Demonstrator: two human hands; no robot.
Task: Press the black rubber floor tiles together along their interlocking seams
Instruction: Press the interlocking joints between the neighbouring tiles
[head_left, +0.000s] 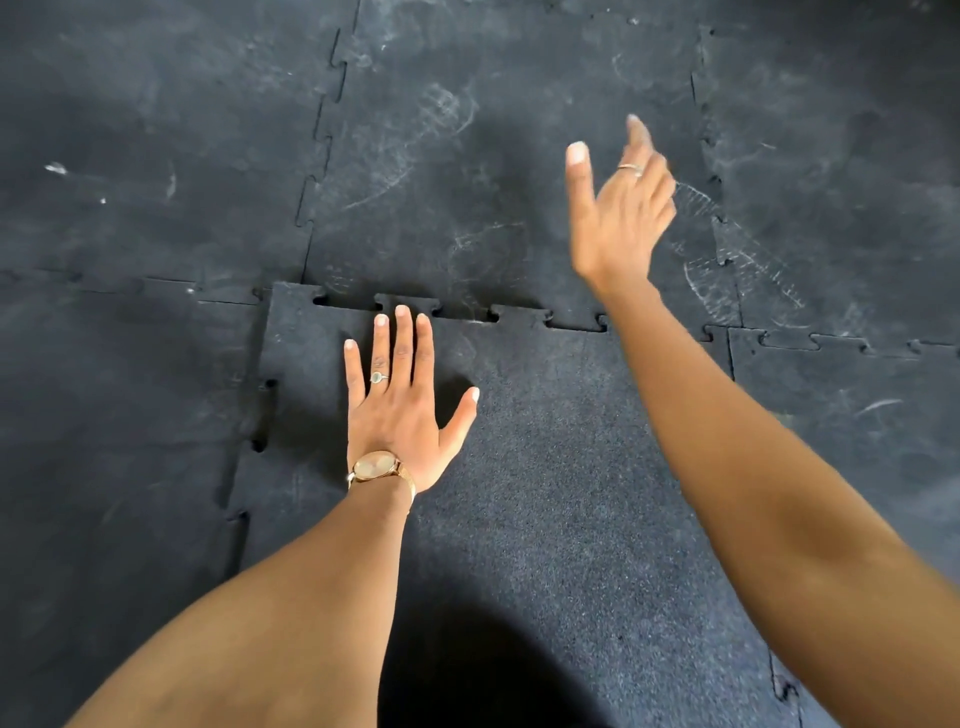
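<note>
A speckled black rubber tile lies in front of me, its toothed far edge partly raised over the neighbouring tile, with dark gaps at the notches. My left hand lies flat, palm down, fingers spread, on this tile just short of that seam; a gold watch is on the wrist. My right hand is lifted in the air above the far tile, fingers apart, holding nothing, blurred by motion.
More black interlocking tiles cover the floor all around, scuffed with dusty shoe prints. The left seam of the near tile shows open notches. Another jigsaw seam runs away at the upper left.
</note>
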